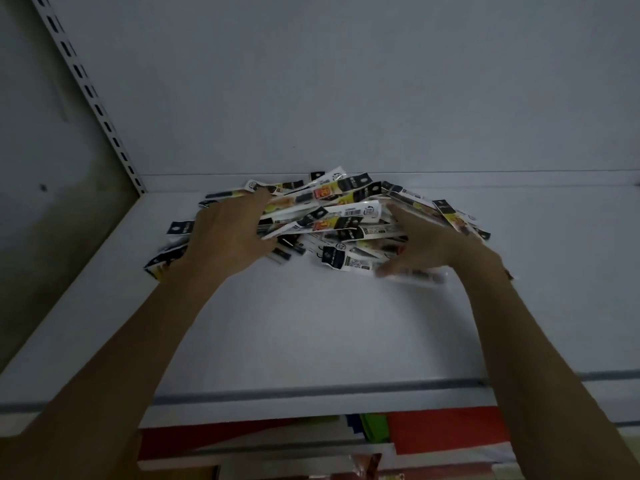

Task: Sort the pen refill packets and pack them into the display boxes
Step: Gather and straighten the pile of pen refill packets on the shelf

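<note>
A loose heap of pen refill packets (332, 216), long and narrow with black, white, yellow and red print, lies at the back of a white shelf (311, 323). My left hand (225, 233) rests on the heap's left side with fingers spread over the packets. My right hand (426, 244) touches the right side, fingers spread, its thumb near a blurred packet (412, 274) at the heap's front edge. Neither hand plainly grips a packet. No display box is in view.
A slotted white upright (86, 88) runs along the shelf's left edge, with a white back panel (346, 81) behind the heap. Below the shelf's front lip (311, 393) sit red, green and blue items (433, 434) on a lower level.
</note>
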### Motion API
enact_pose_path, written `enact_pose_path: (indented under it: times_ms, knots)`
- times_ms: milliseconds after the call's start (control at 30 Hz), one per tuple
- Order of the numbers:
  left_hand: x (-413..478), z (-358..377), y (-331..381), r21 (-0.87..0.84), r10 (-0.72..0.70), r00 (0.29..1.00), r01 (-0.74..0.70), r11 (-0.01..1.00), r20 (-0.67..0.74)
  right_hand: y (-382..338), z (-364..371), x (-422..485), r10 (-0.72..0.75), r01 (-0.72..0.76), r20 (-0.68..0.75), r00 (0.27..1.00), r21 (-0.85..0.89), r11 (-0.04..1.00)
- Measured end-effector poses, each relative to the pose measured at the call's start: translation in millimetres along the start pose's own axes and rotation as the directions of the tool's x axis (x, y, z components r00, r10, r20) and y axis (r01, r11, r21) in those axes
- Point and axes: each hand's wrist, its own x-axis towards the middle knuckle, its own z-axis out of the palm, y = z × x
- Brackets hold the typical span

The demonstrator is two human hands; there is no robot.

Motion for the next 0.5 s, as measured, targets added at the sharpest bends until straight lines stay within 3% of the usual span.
enact_pose_path:
  times_ms: [200, 367, 433, 500]
  knots:
    - [-30.8, -23.9, 11.9, -0.056, 0.058, 0.994, -0.053, 0.997, 0.096, 11.6, -8.3, 13.3, -0.092, 0.078, -0.178, 0.98, -0.083, 0.993]
    - [-64.7, -11.4, 21.2, -0.023, 0.204, 0.949, -0.205, 0.979, 0.242, 27.6, -10.1, 12.2, -0.071, -0.026, -0.421, 0.904, -0.222, 0.975]
    - [-69.6, -8.1, 27.9, 0.01, 0.255, 0.942, -0.264, 0.965, 0.219, 30.2, -6.9, 13.5, -0.18, 0.068, -0.451, 0.874, -0.254, 0.965]
    - [-71.0, -3.9, 41.9, 0.016, 0.248, 0.936, -0.26, 0.965, 0.25, 26.2, -1.2, 16.1, -0.264, 0.207, -0.414, 0.871, -0.178, 0.962]
